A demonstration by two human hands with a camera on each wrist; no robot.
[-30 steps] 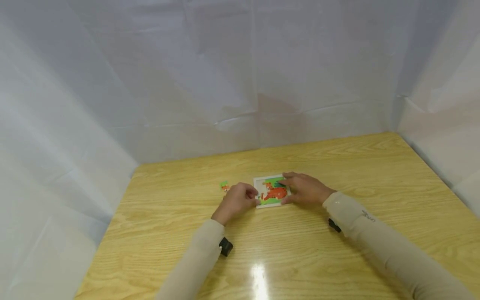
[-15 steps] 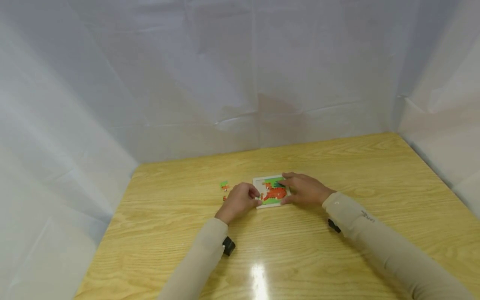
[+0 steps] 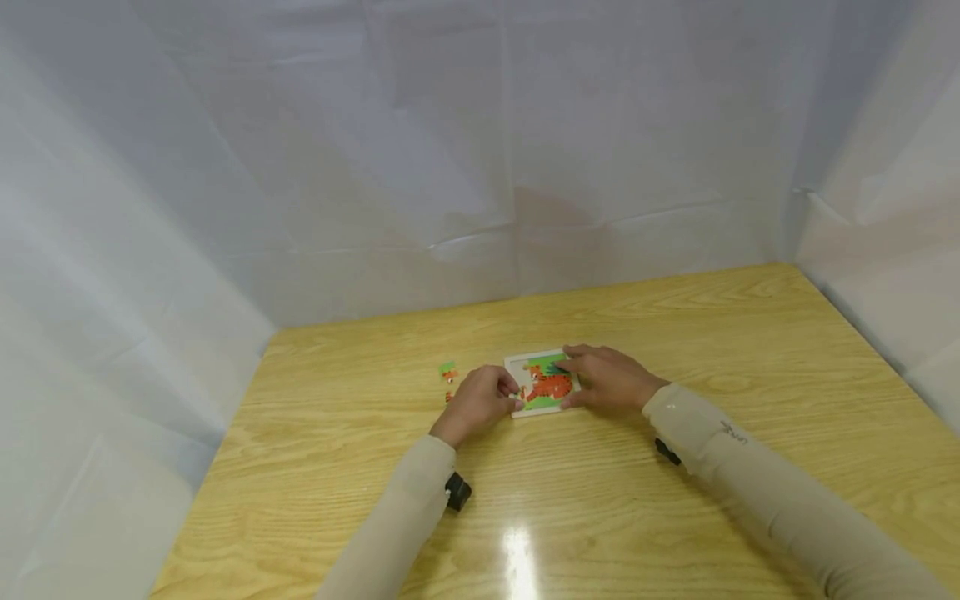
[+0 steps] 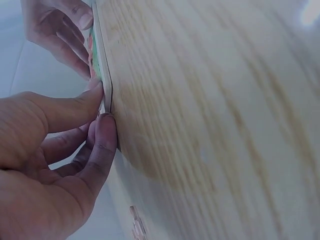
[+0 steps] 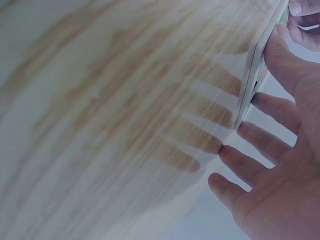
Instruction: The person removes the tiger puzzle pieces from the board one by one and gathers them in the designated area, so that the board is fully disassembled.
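Observation:
A small square jigsaw puzzle in a white frame (image 3: 534, 353) lies flat on the table, showing an orange tiger picture (image 3: 551, 387) on green. Bare white backing shows at its upper left. My left hand (image 3: 477, 404) is at the frame's lower left corner, thumb and forefinger pinching a small puzzle piece (image 3: 518, 397) mostly hidden by the fingertips. On the opposite side, my right hand (image 3: 611, 381) rests against the frame with spread, fairly straight fingers. Its thumb touches the near edge and one finger lies over the picture.
Loose puzzle pieces (image 3: 448, 372) lie on the wooden table (image 3: 360, 400) just left of the left hand, one partly hidden by it. White sheeting (image 3: 390, 167) hangs behind the table and along both sides.
The left hand has shifted slightly right, further onto the frame's lower left corner, with the puzzle piece. The frame has slid very slightly left. The right hand stays nearly still.

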